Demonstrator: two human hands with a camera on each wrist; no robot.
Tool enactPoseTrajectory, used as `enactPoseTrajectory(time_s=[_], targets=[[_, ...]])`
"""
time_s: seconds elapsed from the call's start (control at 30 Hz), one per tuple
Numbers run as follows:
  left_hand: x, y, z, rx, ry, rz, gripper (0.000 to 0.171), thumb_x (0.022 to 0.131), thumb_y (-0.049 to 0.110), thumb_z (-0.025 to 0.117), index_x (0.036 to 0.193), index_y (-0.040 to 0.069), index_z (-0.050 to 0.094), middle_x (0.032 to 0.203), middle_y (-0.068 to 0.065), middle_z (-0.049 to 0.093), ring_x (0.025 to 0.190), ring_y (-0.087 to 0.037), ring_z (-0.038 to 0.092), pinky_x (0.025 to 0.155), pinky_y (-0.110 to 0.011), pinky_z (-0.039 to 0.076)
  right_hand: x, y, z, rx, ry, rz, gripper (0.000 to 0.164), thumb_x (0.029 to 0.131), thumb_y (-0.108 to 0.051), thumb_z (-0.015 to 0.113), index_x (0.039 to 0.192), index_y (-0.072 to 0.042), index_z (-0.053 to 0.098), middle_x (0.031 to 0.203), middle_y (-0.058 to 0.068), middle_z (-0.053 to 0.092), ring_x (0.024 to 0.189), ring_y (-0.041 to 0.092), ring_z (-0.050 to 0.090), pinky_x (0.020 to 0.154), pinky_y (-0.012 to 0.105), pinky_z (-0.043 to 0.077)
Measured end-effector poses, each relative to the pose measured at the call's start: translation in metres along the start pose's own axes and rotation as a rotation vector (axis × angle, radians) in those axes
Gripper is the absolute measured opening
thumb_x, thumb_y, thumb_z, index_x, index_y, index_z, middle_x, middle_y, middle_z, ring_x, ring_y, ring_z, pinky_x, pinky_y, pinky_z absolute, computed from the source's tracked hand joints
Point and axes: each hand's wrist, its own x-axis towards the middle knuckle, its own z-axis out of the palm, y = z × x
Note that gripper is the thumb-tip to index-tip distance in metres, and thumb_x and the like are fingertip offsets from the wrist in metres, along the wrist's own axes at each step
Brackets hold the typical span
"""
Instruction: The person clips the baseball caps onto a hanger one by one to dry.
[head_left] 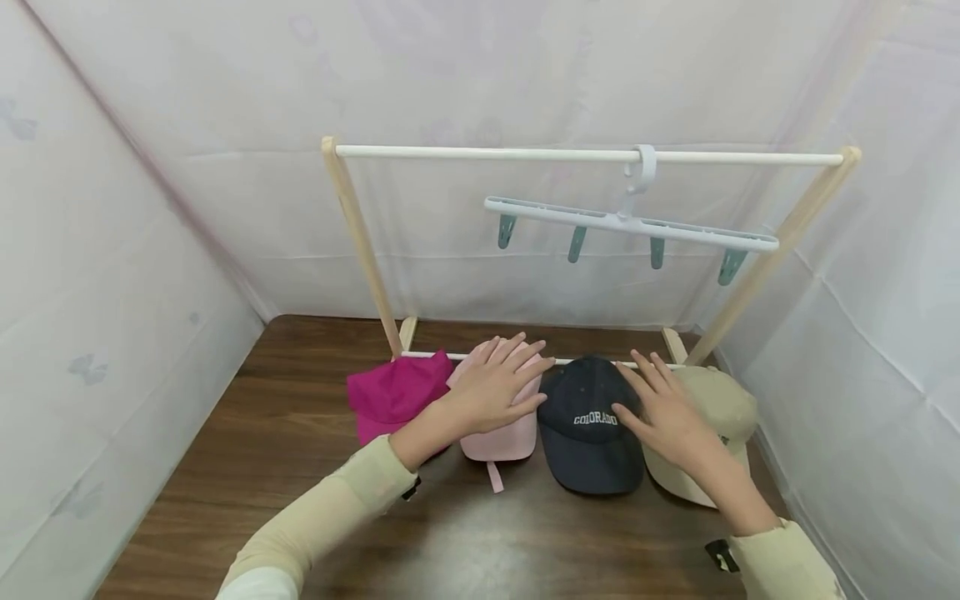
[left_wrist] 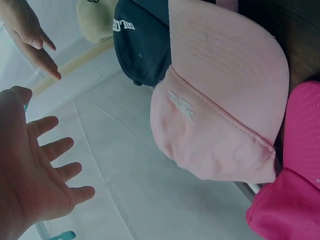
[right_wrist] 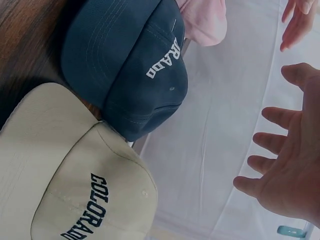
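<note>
Head view shows the left hand (head_left: 487, 398) above the pink cap (head_left: 504, 444), the right hand (head_left: 667, 417) over the navy cap (head_left: 588, 450) and beige cap (head_left: 720, 404), both spread, gripping nothing; a light pinch should best keep their shape. All lie on a brown wooden table (head_left: 270, 433), cloth walls (head_left: 450, 67) left, right and far.

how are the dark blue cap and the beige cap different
The dark blue cap has white lettering; the beige cap, paler overall, has dark lettering. In the head view, the dark blue cap is second from right; the beige cap is rightmost. Both read COLORADO and have their brims toward the near side.
</note>
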Motion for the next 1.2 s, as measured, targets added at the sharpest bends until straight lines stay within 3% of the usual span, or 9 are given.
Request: enactPoseTrajectory(time_s=[0.37,0.77,1.2], targets=[[0.018,0.015,0.007,-0.063,-0.036,0.003,0.058,0.097,0.058,0.027,0.147,0.031,0.03,0.156,0.003,0.022,0.145,-0.023,0.011,0.113,-0.051,0.013,-0.011,0.015,-0.003,0.009,-0.008,0.05,0.068,0.094,-0.052,0.049,0.145,-0.008,0.037,0.153,0.021,0.021,0.141,0.044,0.011,0.105,0.062,0.02],[0.033,0.028,0.012,-0.102,-0.026,0.01,0.059,0.096,0.06,0.024,0.147,0.032,0.032,0.155,0.004,0.024,0.145,-0.023,0.012,0.112,-0.052,0.019,-0.017,0.027,-0.007,0.061,-0.02,0.131,0.066,0.095,-0.047,0.051,0.147,-0.011,0.033,0.155,0.02,0.016,0.142,0.042,0.008,0.102,0.065,0.021],[0.049,0.032,0.015,-0.113,-0.038,0.005,0.059,0.097,0.061,0.021,0.147,0.033,0.03,0.154,0.004,0.025,0.145,-0.022,0.012,0.114,-0.048,0.016,-0.015,0.036,-0.01,0.023,0.025,0.132,0.062,0.094,-0.042,0.055,0.143,-0.007,0.038,0.15,0.025,0.023,0.139,0.046,0.013,0.103,0.064,0.021]])
